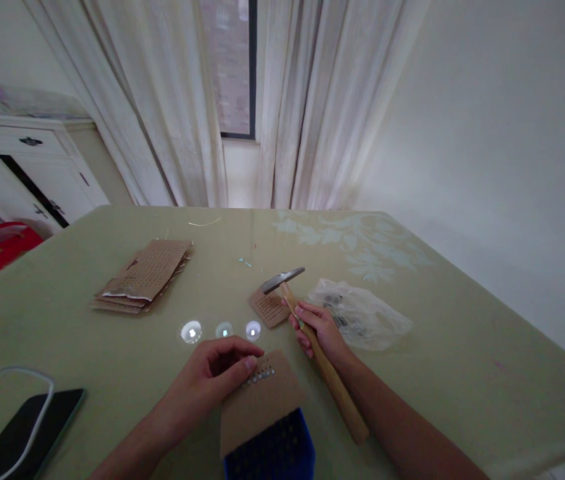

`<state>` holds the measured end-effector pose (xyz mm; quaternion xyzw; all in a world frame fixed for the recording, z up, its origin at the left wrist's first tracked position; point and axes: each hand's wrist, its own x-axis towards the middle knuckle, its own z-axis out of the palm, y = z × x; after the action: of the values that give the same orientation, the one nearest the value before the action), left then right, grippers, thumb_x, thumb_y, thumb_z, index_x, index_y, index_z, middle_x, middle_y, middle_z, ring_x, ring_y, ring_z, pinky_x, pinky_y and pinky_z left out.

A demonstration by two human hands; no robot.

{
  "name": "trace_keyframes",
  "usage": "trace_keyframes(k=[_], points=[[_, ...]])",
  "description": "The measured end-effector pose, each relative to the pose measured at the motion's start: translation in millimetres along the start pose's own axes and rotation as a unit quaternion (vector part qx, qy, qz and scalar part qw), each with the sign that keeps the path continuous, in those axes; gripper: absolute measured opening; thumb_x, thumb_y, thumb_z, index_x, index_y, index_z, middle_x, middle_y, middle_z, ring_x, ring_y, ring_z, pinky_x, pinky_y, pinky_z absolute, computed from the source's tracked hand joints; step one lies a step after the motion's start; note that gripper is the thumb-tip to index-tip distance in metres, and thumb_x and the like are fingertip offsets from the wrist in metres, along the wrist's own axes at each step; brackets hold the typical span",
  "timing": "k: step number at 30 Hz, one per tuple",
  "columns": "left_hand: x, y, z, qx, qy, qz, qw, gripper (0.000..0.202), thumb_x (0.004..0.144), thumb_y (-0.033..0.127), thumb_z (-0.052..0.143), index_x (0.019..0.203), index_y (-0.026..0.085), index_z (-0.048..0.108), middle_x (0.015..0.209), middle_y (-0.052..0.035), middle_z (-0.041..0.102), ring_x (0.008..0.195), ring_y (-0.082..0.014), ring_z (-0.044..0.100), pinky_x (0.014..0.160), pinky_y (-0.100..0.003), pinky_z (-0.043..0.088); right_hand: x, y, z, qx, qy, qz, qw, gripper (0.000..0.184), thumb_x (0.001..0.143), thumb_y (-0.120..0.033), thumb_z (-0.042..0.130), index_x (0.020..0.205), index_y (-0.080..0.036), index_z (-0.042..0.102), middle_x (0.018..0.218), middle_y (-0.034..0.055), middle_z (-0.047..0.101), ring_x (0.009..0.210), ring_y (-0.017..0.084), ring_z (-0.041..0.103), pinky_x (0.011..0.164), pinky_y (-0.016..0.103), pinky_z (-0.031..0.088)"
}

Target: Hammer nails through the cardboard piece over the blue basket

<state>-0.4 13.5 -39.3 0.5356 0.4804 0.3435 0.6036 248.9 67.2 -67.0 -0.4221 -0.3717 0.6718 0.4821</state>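
My right hand [318, 331] is wrapped round the wooden handle of a hammer [312, 340], whose metal head [282, 279] hovers over a small perforated cardboard piece [270, 309]. My left hand [220, 369] has its fingers curled, with the fingertips pressing on a larger perforated cardboard sheet [260, 400] that holds a short row of shiny nail heads [261, 375]. This sheet lies on a blue perforated block [272, 453] at the near table edge.
A stack of perforated cardboard sheets [145, 275] lies at the left centre of the green table [462, 333]. A clear plastic bag [360, 313] with small dark parts rests to the right of the hammer. A black phone [22, 430] with a white cable [12, 373] sits near left. White drawers [22, 167] stand behind.
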Motion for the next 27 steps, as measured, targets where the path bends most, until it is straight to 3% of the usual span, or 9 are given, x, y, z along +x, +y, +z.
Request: trace_keyframes(k=[10,16,20,21,23,25,27], points=[[-1.3,2.1,-1.9,0.018,-0.001,0.014,1.0,0.034,0.086,0.054,0.083,0.097,0.022,0.086,0.083,-0.0039,0.079,0.076,-0.0187,0.067,0.068,-0.024,0.05,1.6,2.1,-1.0,-0.029,-0.005,-0.01,1.0,0.046,0.079,-0.048,0.084,0.111,-0.015,0.079,0.073,-0.0042,0.062,0.038,0.006,0.044,0.027,0.017,0.038],[-0.7,5.7,-2.7,-0.024,-0.005,0.0,1.0,0.035,0.08,0.054,0.089,0.086,0.019,0.086,0.079,-0.0055,0.08,0.073,-0.0185,0.067,0.064,-0.025,0.048,-2.1,-3.7,-6.8,-0.074,-0.009,-0.043,0.996,0.038,0.091,-0.051,0.069,0.103,-0.016,0.078,0.074,-0.0005,0.067,0.039,0.008,0.043,0.031,0.02,0.036],[-3.2,6.2,-2.9,-0.073,0.017,-0.02,0.997,0.035,0.077,0.053,0.092,0.082,0.019,0.087,0.077,-0.0051,0.079,0.07,-0.0169,0.065,0.062,-0.023,0.046,-10.2,-17.6,-13.9,-0.161,-0.007,-0.081,0.984,0.035,0.096,-0.043,0.066,0.118,-0.019,0.08,0.078,0.0022,0.072,0.047,0.012,0.05,0.039,0.022,0.04],[-4.0,6.1,-2.9,-0.093,0.024,-0.023,0.995,0.035,0.077,0.053,0.093,0.083,0.019,0.086,0.077,-0.0046,0.079,0.069,-0.0161,0.065,0.061,-0.023,0.046,-12.5,-20.5,-14.5,-0.22,-0.002,-0.107,0.97,0.037,0.098,-0.04,0.065,0.125,-0.02,0.079,0.084,0.0042,0.074,0.055,0.015,0.057,0.046,0.024,0.047],[-5.2,6.9,-3.0,-0.145,0.038,-0.029,0.988,0.036,0.075,0.053,0.095,0.082,0.019,0.085,0.076,-0.0033,0.078,0.067,-0.0145,0.064,0.059,-0.022,0.046,-16.8,-23.5,-13.8,-0.367,0.004,-0.174,0.914,0.044,0.1,-0.036,0.062,0.139,-0.022,0.075,0.099,0.0094,0.079,0.078,0.024,0.068,0.069,0.035,0.059],[-5.7,9.1,-3.1,-0.201,0.054,-0.04,0.977,0.038,0.071,0.053,0.097,0.082,0.019,0.084,0.075,-0.0023,0.078,0.064,-0.0136,0.064,0.058,-0.022,0.047,-19.7,-22.0,-10.9,-0.491,-0.008,-0.213,0.845,0.05,0.102,-0.033,0.058,0.149,-0.021,0.069,0.113,0.0142,0.079,0.099,0.03,0.071,0.093,0.046,0.058],[-5.6,11.9,-3.5,-0.247,0.068,-0.058,0.965,0.041,0.067,0.052,0.1,0.084,0.018,0.083,0.077,-0.0025,0.079,0.064,-0.0139,0.066,0.058,-0.022,0.049,-21.1,-17.3,-7.2,-0.563,-0.029,-0.205,0.8,0.053,0.104,-0.03,0.053,0.155,-0.02,0.063,0.119,0.0162,0.077,0.107,0.032,0.07,0.101,0.049,0.054]])
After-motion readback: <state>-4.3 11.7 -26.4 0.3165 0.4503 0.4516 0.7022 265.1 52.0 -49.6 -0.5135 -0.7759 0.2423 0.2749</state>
